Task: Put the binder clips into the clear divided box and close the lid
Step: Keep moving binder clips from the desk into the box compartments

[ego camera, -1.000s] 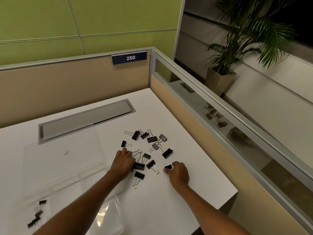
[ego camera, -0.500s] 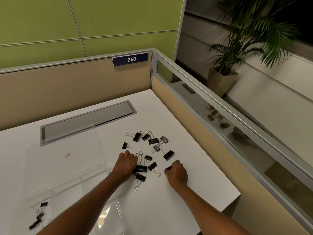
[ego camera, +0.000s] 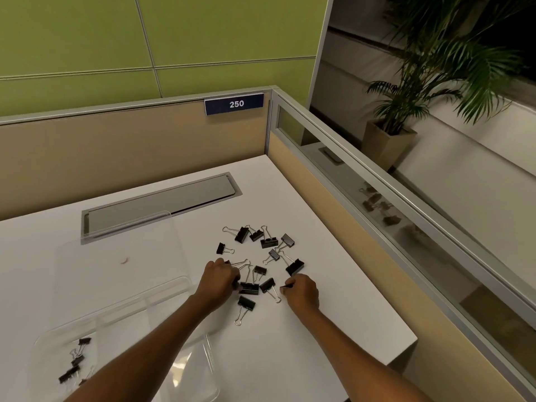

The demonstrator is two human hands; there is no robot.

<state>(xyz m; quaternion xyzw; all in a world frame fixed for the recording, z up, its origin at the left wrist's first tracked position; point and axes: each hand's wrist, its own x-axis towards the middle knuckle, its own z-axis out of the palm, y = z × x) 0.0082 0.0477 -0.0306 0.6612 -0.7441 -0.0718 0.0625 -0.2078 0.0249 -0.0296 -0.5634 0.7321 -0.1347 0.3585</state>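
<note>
Several black binder clips (ego camera: pixel 261 256) lie scattered on the white desk (ego camera: pixel 333 329). My left hand (ego camera: pixel 219 278) rests fingers-down on the pile's left edge, curled over a clip; whether it grips is unclear. My right hand (ego camera: pixel 301 290) is closed on a small black clip (ego camera: pixel 285 286) at its fingertips. The clear divided box (ego camera: pixel 121 329) sits at lower left, its lid (ego camera: pixel 116 256) swung open and lying behind it. Several clips (ego camera: pixel 75 361) lie in the box's left compartment. My left forearm crosses over the box.
A grey cable hatch (ego camera: pixel 159 201) is set into the desk behind the lid. Beige partition walls (ego camera: pixel 130 146) close the back and right sides, the right one topped with glass (ego camera: pixel 406 227). The desk's right edge runs close to my right arm.
My right hand has closed tighter over the small clip, hiding most of it. My left hand stays on the pile's left edge. The view shifted slightly.
</note>
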